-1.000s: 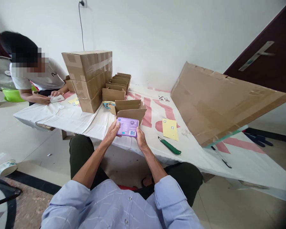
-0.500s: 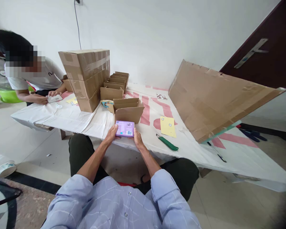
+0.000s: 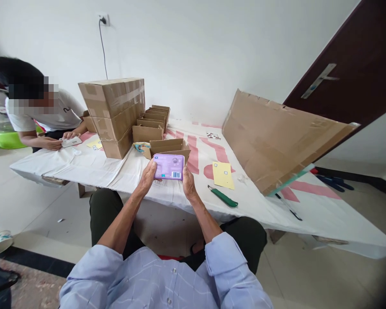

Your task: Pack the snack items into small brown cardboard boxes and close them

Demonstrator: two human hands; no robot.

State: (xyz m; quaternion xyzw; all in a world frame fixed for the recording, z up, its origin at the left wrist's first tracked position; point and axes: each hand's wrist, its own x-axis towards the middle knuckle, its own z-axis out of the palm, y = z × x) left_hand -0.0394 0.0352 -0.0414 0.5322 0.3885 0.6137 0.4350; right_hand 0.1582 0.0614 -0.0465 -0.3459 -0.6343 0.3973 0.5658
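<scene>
A flat purple package (image 3: 167, 166) with a barcode on its lower right is held up over the table's front edge. My left hand (image 3: 146, 177) grips its left end and my right hand (image 3: 188, 181) its right end, with the thumbs along the sides. Just behind it stands an open cardboard box (image 3: 172, 146) with raised flaps. To the right of my right hand lies a green utility knife (image 3: 223, 197), and beyond that a yellow sheet (image 3: 223, 175) with small square stickers.
Sealed cartons (image 3: 112, 116) are stacked at the left, beside a row of open boxes (image 3: 148, 129). A large cardboard sheet (image 3: 276, 141) leans on the right. Another person (image 3: 48, 103) handles a white item (image 3: 71, 141) at the table's left end. A dark pen-like tool (image 3: 288, 207) lies at the right.
Both hands have raised the purple package slightly and brought it closer to the camera. The view has tilted up a little. The other person still handles the white item.
</scene>
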